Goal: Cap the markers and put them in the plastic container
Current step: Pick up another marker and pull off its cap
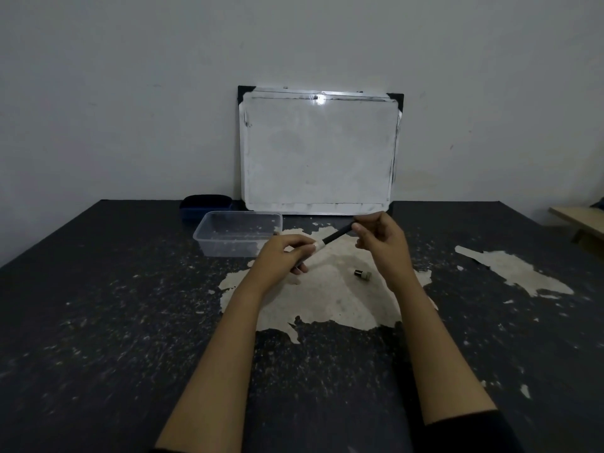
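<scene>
A black marker (pixel 336 236) with a pale band is held slanted above the table between both hands. My left hand (pixel 283 255) grips its lower end, fingers curled around it. My right hand (pixel 380 238) pinches its upper end near the whiteboard's bottom edge. A small dark cap-like piece (pixel 362 274) lies on the pale worn patch of the table, just below my right hand. The clear plastic container (pixel 209 235) stands open to the left of my left hand; I see no marker inside it.
A whiteboard (pixel 318 155) leans on the wall at the back of the dark, scuffed table (pixel 114 322). A dark blue box (pixel 204 206) sits behind the container. A wooden bench (pixel 578 219) shows at the far right.
</scene>
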